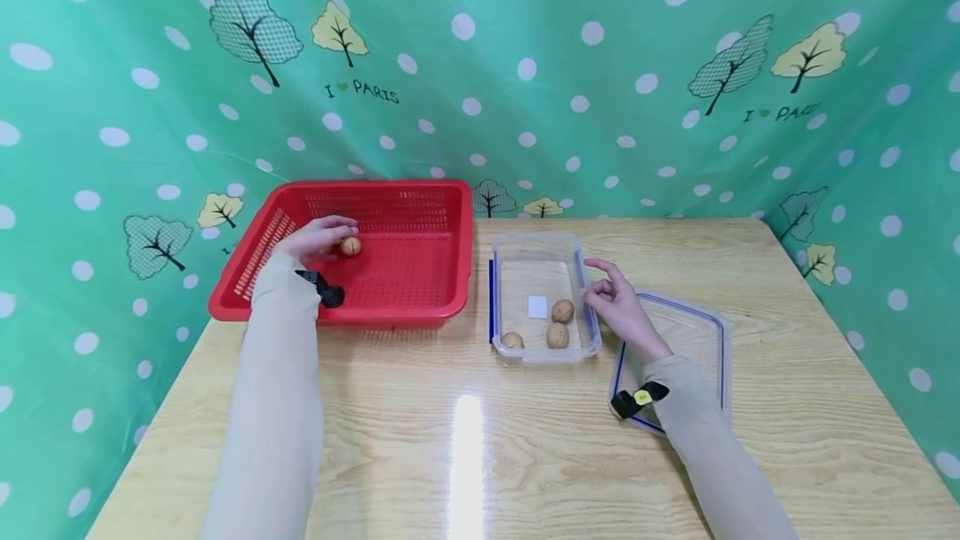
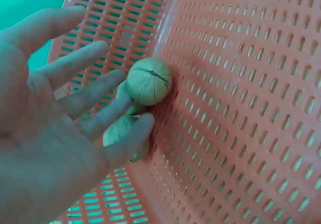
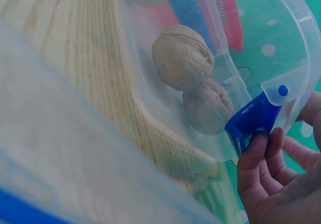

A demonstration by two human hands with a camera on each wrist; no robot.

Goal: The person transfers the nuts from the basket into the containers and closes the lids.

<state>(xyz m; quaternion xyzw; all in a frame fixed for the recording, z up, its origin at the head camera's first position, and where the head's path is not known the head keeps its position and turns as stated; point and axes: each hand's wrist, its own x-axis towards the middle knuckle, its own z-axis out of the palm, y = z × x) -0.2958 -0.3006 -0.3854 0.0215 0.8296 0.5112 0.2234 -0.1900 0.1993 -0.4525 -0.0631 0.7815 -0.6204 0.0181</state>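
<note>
My left hand (image 1: 321,237) reaches into the red plastic basket (image 1: 397,273), fingers spread and fairly straight. Its fingertips are at a cracked walnut (image 2: 149,81) in the left wrist view; another walnut (image 2: 118,132) lies partly behind the fingers. Whether the fingers bear on them I cannot tell. At the right side of a clear plastic container (image 1: 525,273), my right hand (image 1: 617,307) pinches the wall, with curled fingers at the blue latch (image 3: 257,117) and the thumb partly hidden. Inside lie a walnut (image 1: 562,311), a second walnut (image 1: 557,335) and a third walnut (image 1: 513,340).
A clear lid with a blue seal (image 1: 693,327) lies on the wooden table (image 1: 390,432) right of the container, partly under my right forearm. Behind the table hangs a green dotted curtain (image 1: 525,148). The basket stands left of the container.
</note>
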